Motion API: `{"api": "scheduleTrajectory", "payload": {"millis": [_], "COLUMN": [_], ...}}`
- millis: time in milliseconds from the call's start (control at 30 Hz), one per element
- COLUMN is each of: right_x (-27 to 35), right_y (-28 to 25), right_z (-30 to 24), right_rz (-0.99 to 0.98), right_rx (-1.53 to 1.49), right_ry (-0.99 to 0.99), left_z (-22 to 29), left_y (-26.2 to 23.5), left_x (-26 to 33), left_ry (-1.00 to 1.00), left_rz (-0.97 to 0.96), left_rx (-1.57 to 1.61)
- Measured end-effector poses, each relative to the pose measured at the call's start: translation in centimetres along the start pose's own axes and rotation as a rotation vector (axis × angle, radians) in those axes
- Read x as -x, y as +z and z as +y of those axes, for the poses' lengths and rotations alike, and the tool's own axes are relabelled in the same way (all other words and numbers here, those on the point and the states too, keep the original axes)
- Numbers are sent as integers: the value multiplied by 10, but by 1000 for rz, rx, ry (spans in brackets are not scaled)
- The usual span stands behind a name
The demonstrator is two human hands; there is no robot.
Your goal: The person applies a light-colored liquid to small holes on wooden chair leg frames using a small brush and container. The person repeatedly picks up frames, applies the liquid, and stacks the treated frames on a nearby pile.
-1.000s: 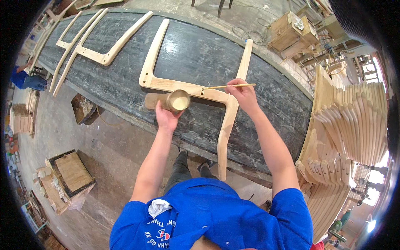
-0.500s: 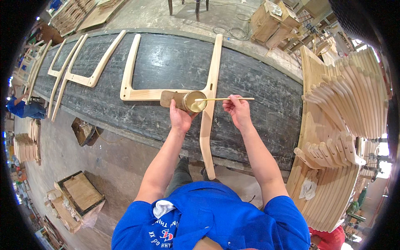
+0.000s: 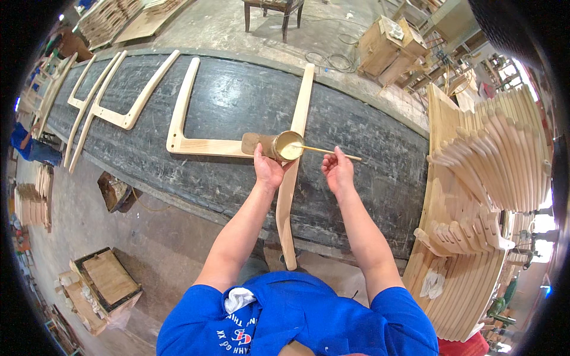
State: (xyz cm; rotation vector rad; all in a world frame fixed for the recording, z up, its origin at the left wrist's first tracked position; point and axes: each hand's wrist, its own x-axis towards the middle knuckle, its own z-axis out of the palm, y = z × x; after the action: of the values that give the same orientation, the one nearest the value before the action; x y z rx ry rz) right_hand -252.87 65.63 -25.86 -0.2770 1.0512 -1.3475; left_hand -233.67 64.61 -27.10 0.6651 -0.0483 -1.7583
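My left hand is closed around a brown, stained can tipped toward me, its mouth showing cream-coloured glue-like paste. Between the fingers of my right hand is a thin wooden stick, whose far end dips into the can's mouth. Under the can lies a pale wooden chair-like frame, with a crossbar and two legs. The can hides the joint where the crossbar meets the long curved right leg.
More wooden frames lie leftward along the dark table. Stacked curved wooden parts stand at the right. A box sits on the floor at lower left. Another person is at the far left; a stool stands beyond the table.
The can has shifted slightly right. The stick, level before with its paste-coated tip visible, now slopes down to the right, and its tip is in the paste. My right hand has lowered a little.
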Motion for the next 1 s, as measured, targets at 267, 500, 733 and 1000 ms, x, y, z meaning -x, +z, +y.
{"api": "scheduleTrajectory", "payload": {"millis": [267,500,733,1000], "right_x": [-38,-53,-56,-63], "right_y": [37,57,62,66], "right_z": [-33,-13,3,-11], "right_rz": [-162,-320,-431,-380], "right_rx": [782,1275,1449,1491], "right_ry": [-660,-853,-792,-779], "left_z": [36,69,79,75], "left_y": [-46,-86,-108,-103], "left_x": [10,45,56,56], "left_ry": [62,151,169,160], "left_rz": [37,58,69,59], "left_rx": [24,77,136,136]}}
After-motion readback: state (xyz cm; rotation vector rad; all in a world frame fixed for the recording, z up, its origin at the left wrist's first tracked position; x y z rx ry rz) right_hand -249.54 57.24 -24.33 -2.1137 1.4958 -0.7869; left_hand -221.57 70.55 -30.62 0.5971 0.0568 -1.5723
